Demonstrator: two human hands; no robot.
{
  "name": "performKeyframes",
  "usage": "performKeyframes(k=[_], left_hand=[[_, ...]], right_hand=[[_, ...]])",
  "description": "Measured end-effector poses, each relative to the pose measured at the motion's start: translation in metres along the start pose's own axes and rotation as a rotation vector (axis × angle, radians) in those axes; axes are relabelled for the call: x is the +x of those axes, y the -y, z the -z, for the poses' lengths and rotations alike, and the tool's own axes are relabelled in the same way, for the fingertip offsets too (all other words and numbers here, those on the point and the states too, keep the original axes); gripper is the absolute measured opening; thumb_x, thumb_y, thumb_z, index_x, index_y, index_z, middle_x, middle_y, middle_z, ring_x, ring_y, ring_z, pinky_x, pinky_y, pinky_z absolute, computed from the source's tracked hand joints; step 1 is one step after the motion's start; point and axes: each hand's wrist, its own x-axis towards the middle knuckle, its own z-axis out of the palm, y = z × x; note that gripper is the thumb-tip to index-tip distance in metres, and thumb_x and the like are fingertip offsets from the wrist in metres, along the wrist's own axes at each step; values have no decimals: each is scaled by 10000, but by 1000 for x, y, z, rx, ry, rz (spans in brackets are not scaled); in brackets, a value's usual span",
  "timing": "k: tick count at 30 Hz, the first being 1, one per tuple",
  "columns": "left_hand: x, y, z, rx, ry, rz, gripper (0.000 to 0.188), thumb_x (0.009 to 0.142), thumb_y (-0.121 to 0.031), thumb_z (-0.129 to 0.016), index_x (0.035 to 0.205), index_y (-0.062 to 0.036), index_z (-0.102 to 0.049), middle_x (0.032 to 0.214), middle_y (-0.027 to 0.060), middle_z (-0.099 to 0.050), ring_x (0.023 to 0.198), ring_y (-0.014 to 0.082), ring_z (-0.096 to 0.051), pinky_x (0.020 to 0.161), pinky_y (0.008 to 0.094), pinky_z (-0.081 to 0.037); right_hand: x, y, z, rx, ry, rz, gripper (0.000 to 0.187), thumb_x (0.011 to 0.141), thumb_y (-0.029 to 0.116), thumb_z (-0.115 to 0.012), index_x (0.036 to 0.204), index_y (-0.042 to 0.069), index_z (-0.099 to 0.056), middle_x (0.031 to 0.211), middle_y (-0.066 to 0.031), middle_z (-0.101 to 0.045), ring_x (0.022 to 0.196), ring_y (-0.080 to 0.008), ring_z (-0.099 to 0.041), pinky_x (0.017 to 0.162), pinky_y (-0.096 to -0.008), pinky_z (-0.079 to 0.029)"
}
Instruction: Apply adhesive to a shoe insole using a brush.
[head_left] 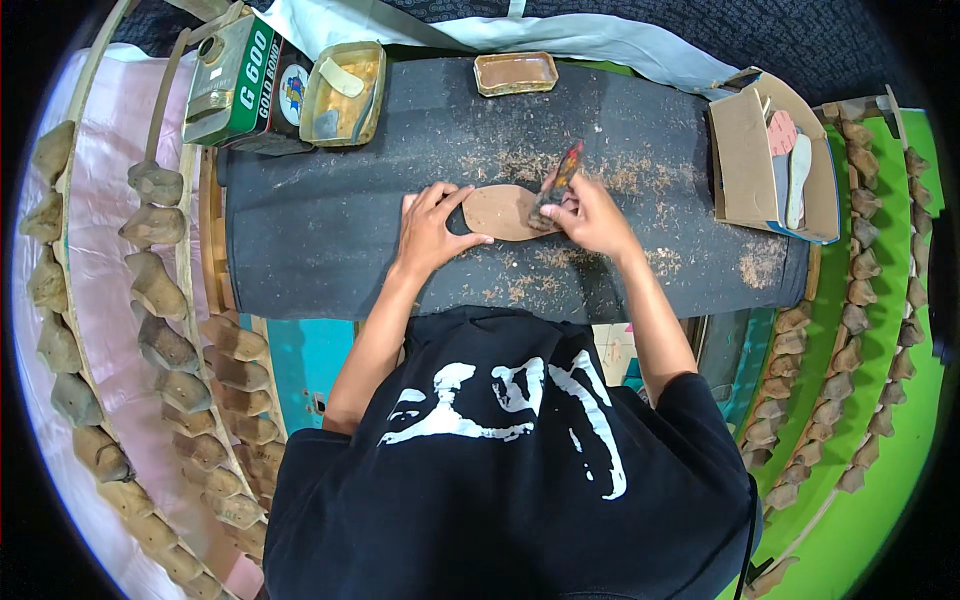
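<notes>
A flat brown shoe sole (495, 212) lies on the dark cloth of the worktable (330, 240). My left hand (430, 228) steadies its left end, with the fingers along the far edge and the thumb at the near edge. In my closed right hand (595, 215) is a short tool (567, 170) with a red and yellow upper end. Its dark lower end meets the right part of the sole, and slight blur and my fingers hide its exact kind. Brown shavings (545, 255) are scattered around the sole.
A green metal can (225, 90) and an open tub (372, 105) stand at the far left. A shallow tray (515, 75) holds brown liquid. At the right, a cardboard box (735, 160) contains sole-shaped pieces. Racks of wooden shoe lasts (155, 225) line both sides.
</notes>
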Motion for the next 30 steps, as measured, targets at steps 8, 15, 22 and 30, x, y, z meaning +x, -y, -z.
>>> performKeyframes(k=[8,15,22,30], left_hand=[[22,14,-3,-38,59,-32,857,572,-542,-968,1307,-155,-757,1188,29,-667,1066,261,-651,976,412,-434],[21,11,-6,-35,62,6,857,570,-568,-958,1314,-191,-762,1169,28,-680,1073,269,-661,981,430,-463],[21,12,-6,-23,43,1,861,562,-577,-957,1309,-194,-768,1171,30,-694,1097,261,-666,992,428,-461],[22,11,-7,-21,34,-10,849,561,-558,-967,1288,-164,-775,1151,31,-701,1096,259,-672,990,421,-460]], right_hand=[[-2,6,-12,-260,90,52,353,926,227,-816,1118,-10,-640,807,-148,-665,692,-271,-640,659,-400,-509],[26,-12,-2,-262,-63,49,302,936,147,-777,1146,-31,-651,924,-195,-717,772,-313,-704,718,-413,-555],[14,2,-2,-143,-134,93,304,938,78,-754,1210,-7,-651,1006,-155,-763,907,-276,-760,792,-396,-593],[-2,-19,-2,-299,148,-33,324,900,195,-814,1114,-10,-683,889,-205,-707,820,-333,-714,761,-430,-566]])
